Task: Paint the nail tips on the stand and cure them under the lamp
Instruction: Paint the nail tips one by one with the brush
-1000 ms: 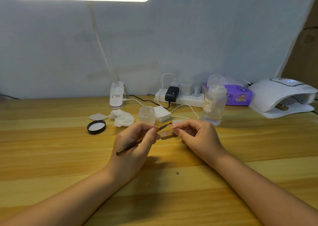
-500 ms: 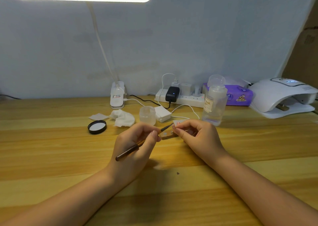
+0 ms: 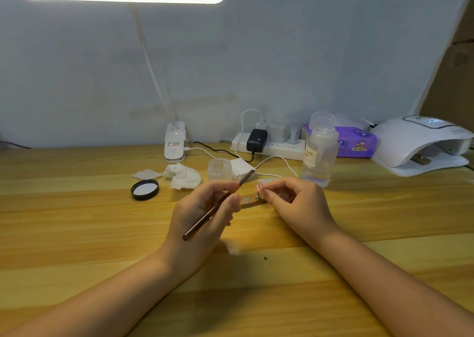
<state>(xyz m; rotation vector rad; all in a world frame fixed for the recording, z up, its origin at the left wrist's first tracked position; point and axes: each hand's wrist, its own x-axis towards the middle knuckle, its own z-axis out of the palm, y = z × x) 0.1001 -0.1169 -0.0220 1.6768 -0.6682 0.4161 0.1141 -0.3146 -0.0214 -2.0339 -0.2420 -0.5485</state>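
Observation:
My left hand (image 3: 205, 213) grips a thin dark brush (image 3: 216, 204), its tip pointing up and right, just clear of the stand. The small wooden nail stand (image 3: 250, 200) lies on the table between my hands, with a round metal disc showing on its top. My right hand (image 3: 292, 203) pinches a pale nail tip (image 3: 261, 184) at the stand's right end, and its fingers hide that end. The white curing lamp (image 3: 423, 144) sits at the far right, its opening facing me and a small wooden piece inside.
A clear liquid bottle (image 3: 319, 154) stands just behind my right hand. A small clear jar (image 3: 219, 168), crumpled tissue (image 3: 183, 175), a black lid (image 3: 145, 189), a power strip (image 3: 266, 145) with cables and a purple wipes pack (image 3: 356, 142) line the back of the table.
The brush tip has lifted away from the nail tip, up and to the left. My right hand has shifted slightly right, baring more of the stand's top.

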